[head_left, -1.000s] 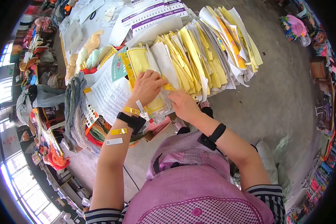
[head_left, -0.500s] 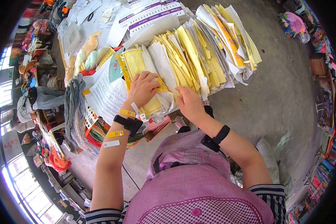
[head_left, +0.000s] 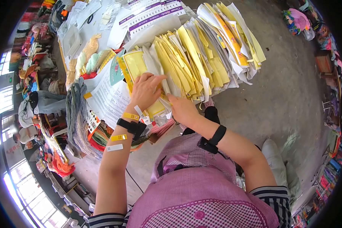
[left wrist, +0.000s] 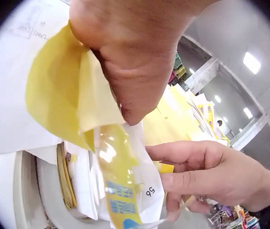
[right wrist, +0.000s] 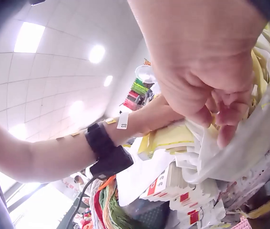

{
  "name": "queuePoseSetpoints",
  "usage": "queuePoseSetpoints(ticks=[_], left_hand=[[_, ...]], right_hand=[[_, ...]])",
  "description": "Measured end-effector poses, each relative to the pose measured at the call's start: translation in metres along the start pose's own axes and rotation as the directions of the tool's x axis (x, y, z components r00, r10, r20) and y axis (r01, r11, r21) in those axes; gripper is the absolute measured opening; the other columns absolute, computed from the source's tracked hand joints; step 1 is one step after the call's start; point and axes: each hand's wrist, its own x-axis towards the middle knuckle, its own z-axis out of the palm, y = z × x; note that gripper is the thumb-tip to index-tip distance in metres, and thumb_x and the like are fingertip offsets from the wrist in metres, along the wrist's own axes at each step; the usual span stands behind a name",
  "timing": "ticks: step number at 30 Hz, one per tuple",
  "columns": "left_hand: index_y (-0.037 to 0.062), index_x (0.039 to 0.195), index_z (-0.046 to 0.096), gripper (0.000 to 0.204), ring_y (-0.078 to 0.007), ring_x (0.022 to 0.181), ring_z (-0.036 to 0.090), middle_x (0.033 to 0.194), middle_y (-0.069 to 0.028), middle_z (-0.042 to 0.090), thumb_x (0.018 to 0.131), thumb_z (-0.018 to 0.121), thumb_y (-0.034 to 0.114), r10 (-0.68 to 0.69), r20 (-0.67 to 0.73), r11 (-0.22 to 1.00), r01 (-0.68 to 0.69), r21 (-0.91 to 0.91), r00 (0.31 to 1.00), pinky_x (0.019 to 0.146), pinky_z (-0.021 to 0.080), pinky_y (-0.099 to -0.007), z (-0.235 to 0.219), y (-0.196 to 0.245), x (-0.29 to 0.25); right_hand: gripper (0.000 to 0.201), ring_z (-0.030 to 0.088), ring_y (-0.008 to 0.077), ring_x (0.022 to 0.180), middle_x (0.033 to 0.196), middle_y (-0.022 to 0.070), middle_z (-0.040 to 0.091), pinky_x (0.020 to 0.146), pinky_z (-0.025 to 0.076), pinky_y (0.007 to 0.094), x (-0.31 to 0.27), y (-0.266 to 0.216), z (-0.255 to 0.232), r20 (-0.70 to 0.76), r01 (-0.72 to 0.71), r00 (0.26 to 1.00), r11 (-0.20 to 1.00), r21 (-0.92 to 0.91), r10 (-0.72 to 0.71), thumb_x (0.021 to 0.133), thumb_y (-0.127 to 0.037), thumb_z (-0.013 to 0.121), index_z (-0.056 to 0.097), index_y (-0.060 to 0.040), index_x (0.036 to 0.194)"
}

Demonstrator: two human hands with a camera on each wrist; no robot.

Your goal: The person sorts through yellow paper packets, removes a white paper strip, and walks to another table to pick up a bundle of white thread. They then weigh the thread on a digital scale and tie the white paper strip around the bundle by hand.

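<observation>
Tbl (head_left: 93, 29): white pkt (left wrist: 147, 174) edge in pinch of R fingers (left wrist: 185, 151); L fingers (head_left: 155, 80) over yellow pkt (head_left: 135, 62), grip unclear

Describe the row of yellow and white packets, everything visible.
The row of packets is many thin yellow and white pieces, paper-like, some glossy like plastic, with uneven, creased edges. Most stand on edge, packed close and leaning; at the head view's left end they lie flatter. A printed orange strip shows near the right end. The row occupies the right side of the table. The left hand touches the flatter end; the right hand pinches packets beside it. Its underside is hidden.
</observation>
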Motion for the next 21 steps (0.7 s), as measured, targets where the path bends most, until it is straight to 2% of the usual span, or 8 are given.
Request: queuePoseSetpoints(ticks=[2,4,8,11,13,17,19,21], left_hand=[[0.0124,0.111,0.063,0.032,-0.029,0.113,0.054,0.108,-0.0102,0.065,0.079,0.064,0.015,0.037,-0.008,0.999,-0.036,0.038,0.999,0.099,0.04,-0.0419,0.001,-0.004,-0.001],[0.012,0.106,0.065,0.027,-0.0314,0.112,0.055,0.108,-0.0125,0.064,0.079,0.064,0.015,0.0,-0.062,0.999,-0.003,-0.05,0.998,0.097,0.042,-0.0422,0.001,-0.009,-0.004],[0.0098,0.095,0.065,0.016,-0.0282,0.108,0.057,0.1,-0.0111,0.065,0.08,0.063,0.014,-0.049,-0.07,0.998,0.046,-0.048,0.996,0.095,0.042,-0.0413,0.0,-0.009,-0.006],[0.0098,0.09,0.064,0.01,-0.029,0.106,0.058,0.101,-0.0112,0.064,0.08,0.064,0.013,-0.017,-0.085,1.0,0.015,-0.022,0.996,0.095,0.043,-0.0409,0.002,-0.007,-0.005],[0.0116,0.091,0.065,0.013,-0.0312,0.107,0.058,0.106,-0.0122,0.063,0.078,0.068,0.015,-0.052,-0.084,0.998,0.049,-0.041,0.995,0.095,0.043,-0.0424,0.005,-0.011,-0.006],[0.0117,0.092,0.064,0.015,-0.0311,0.107,0.058,0.105,-0.0116,0.063,0.078,0.069,0.014,-0.046,-0.09,0.999,0.043,-0.032,0.995,0.094,0.044,-0.0423,0.007,-0.013,-0.005],[0.0119,0.093,0.064,0.015,-0.0309,0.108,0.058,0.106,-0.0113,0.063,0.078,0.068,0.014,-0.056,-0.091,0.998,0.053,-0.034,0.994,0.094,0.043,-0.042,0.008,-0.013,-0.006],[0.0122,0.094,0.064,0.016,-0.031,0.108,0.058,0.106,-0.0112,0.063,0.078,0.068,0.014,-0.054,-0.088,0.998,0.051,-0.037,0.995,0.094,0.043,-0.0421,0.008,-0.015,-0.006]], right_hand=[[0.044,0.064,0.0419,0.083,0.095,0.0205,0.066,0.071,0.051,0.0502,-0.001,-0.004,0.003,0.05,0.007,0.999,1.0,0.008,-0.007,0.086,-0.009,0.056,0.051,-0.0019,0.129],[0.051,0.067,0.0387,0.084,0.093,0.02,0.066,0.073,0.052,0.0494,-0.003,-0.015,-0.003,0.116,0.022,0.993,1.0,-0.017,-0.02,0.08,-0.007,0.059,0.051,-0.0051,0.13],[0.05,0.066,0.0389,0.086,0.093,0.0192,0.066,0.073,0.052,0.0497,-0.004,-0.01,0.0,0.124,0.039,0.991,0.998,0.051,-0.045,0.08,-0.004,0.058,0.05,-0.0052,0.13],[0.049,0.064,0.0385,0.09,0.095,0.0187,0.066,0.077,0.05,0.0495,-0.007,0.0,-0.006,0.059,0.099,0.992,0.985,0.144,-0.108,0.08,-0.003,0.057,0.051,-0.0059,0.129],[0.048,0.059,0.0382,0.098,0.1,0.0188,0.063,0.084,0.047,0.0484,-0.007,0.006,-0.009,-0.025,0.217,0.976,0.957,0.191,-0.217,0.081,-0.004,0.058,0.054,-0.0062,0.13],[0.049,0.058,0.037,0.1,0.104,0.0178,0.063,0.088,0.046,0.0474,-0.007,0.008,-0.007,-0.039,0.188,0.982,0.964,0.186,-0.184,0.079,-0.001,0.061,0.055,-0.0046,0.128],[0.049,0.058,0.036,0.105,0.112,0.0176,0.062,0.091,0.046,0.0456,-0.006,0.011,-0.002,-0.039,0.182,0.983,0.962,0.202,-0.178,0.078,-0.003,0.063,0.056,-0.0034,0.126],[0.047,0.059,0.036,0.104,0.111,0.0181,0.063,0.09,0.047,0.0444,-0.005,0.013,0.002,-0.077,0.175,0.984,0.957,0.233,-0.161,0.079,-0.004,0.064,0.056,-0.0033,0.125]])
